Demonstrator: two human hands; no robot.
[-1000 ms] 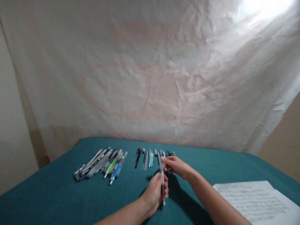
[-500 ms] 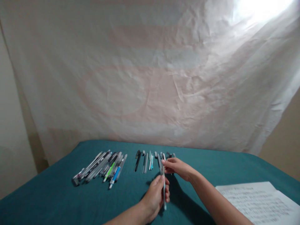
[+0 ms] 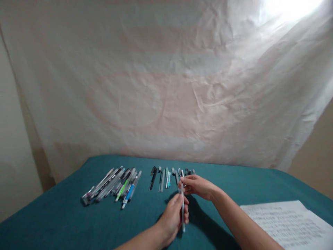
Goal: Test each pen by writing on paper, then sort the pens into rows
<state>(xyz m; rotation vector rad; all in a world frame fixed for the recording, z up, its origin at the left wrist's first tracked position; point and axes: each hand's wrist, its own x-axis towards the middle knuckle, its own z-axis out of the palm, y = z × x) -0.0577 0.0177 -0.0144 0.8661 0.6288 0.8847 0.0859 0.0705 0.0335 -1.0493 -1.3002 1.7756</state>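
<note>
A slim pale pen [image 3: 183,217] is held lengthwise over the near middle of the table. My left hand [image 3: 173,216] is closed around its lower part. The fingertips of my right hand [image 3: 194,185] pinch its upper end; whether a cap sits there is too blurred to tell. Just beyond my hands lies a row of pens and loose caps, among them a black pen [image 3: 153,179], a grey pen [image 3: 162,181] and a turquoise pen [image 3: 169,180]. The right end of this row is partly hidden behind my right hand.
To the left lies a loose heap of pens [image 3: 109,185], with a blue one [image 3: 127,197] and a green one [image 3: 121,191]. Sheets of written paper [image 3: 281,222] rest at the right. A teal cloth [image 3: 52,215] covers the table, and a pale sheet [image 3: 166,86] hangs behind it.
Almost nothing differs. Both hands keep their hold on the pen, which has shifted very slightly at its upper end; the heap and the row lie as before.
</note>
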